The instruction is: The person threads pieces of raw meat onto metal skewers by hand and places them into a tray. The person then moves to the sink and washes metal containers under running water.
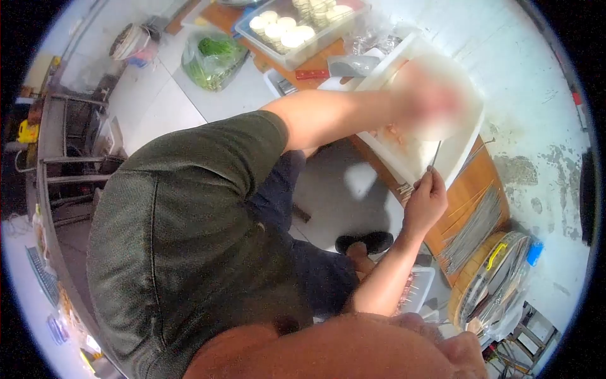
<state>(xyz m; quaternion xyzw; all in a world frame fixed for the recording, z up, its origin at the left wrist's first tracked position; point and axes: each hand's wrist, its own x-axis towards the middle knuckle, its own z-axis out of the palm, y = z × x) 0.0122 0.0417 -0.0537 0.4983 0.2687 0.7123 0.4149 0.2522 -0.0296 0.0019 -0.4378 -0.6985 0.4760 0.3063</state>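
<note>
One bare right hand [427,202] pinches a thin grey rod [436,153] over a white rectangular plastic tray [463,158].
Left hand [429,100] too blurred to tell its grip; best keep the rod steady, tip clear of it.

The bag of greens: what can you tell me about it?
The bag looks like thin, clear plastic, crinkled and bulging. Bright green leaves and paler stems show through it. It sits on a pale surface, a little apart from the clear tub of round, pale pieces. Nobody is touching it. I can't tell whether it is tied.
</note>
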